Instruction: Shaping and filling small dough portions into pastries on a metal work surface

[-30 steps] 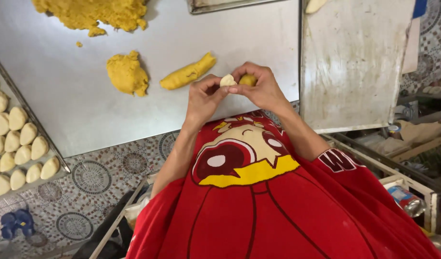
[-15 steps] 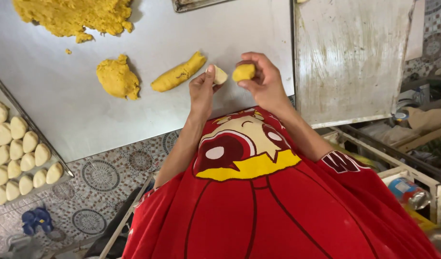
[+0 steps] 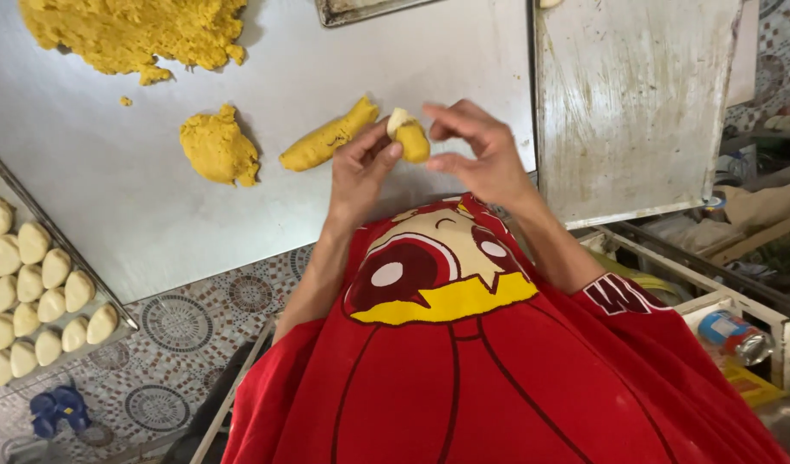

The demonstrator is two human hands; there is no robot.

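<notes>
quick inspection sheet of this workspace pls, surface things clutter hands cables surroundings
surface: grey metal table, smeared, second worn panel beside it
job's things: small yellow-and-pale dough piece held above table
clutter: yellow dough roll, lump, big crumbly pile
hands: left hand pinches the piece; right hand beside it, fingers curled
cables: nothing seen
surroundings: tray of pale shaped pieces, patterned tile floor
</notes>
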